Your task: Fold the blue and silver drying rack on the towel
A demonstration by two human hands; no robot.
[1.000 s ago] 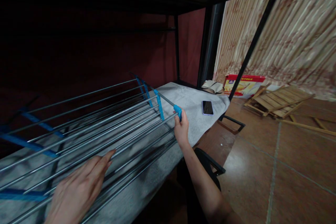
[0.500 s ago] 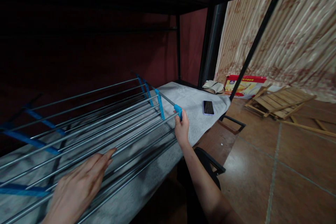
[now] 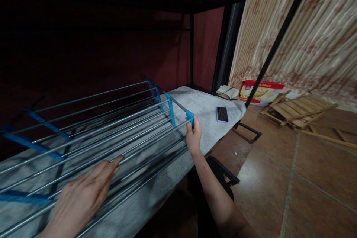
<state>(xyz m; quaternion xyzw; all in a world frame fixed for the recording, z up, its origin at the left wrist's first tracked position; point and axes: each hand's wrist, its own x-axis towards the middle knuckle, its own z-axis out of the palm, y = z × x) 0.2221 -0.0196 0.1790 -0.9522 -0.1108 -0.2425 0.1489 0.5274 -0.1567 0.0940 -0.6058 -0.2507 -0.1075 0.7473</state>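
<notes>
A folding clothes drying rack [image 3: 171, 110], with grey metal rods and blue plastic joints, lies on a grey cloth. My right hand [image 3: 193, 135] is closed around the blue corner joint [image 3: 190, 116] at its near right end. Lower left, my left hand [image 3: 86, 189] lies over the front rods, its fingers together and bent round a rod. The undersides of those fingers are hidden. To the right of my right hand, a phone [image 3: 222, 114] with a purple edge rests on the cloth.
The grey cloth [image 3: 205, 134] covers a surface beneath a dark metal frame [image 3: 192, 48]. Below my right arm stands a black chair [image 3: 223, 171]. On the tiled floor at right are a red and yellow box [image 3: 262, 91] and wooden slatted pieces [image 3: 304, 108], before a patterned curtain [image 3: 315, 33].
The view has shifted slightly, so the background sits a little further right. Both hands keep their places on the rack, which shows no clear movement.
</notes>
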